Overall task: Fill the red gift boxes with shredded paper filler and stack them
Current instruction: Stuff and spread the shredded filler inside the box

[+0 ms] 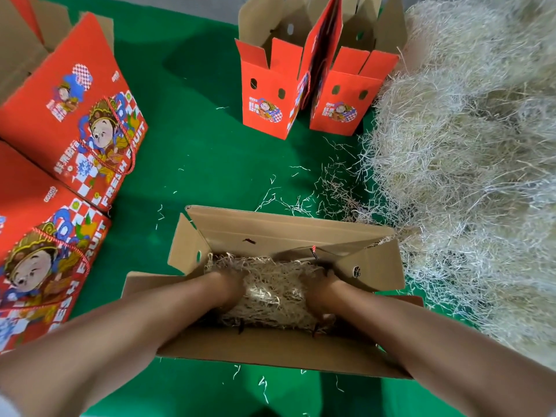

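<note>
Left hand (230, 291) and right hand (320, 288) buried in filler (276, 296), grip unclear; I'd spread it evenly into box (270, 233) corners

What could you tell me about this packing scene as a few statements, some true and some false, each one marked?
1. The left hand and right hand are both down in the open box, in the shredded paper. True.
2. The filler pile lies on the person's left. False: it is on the right.
3. An upright red box stands beyond the open box, top flaps up. True.
4. The cloth under the boxes is blue. False: it is green.
</note>
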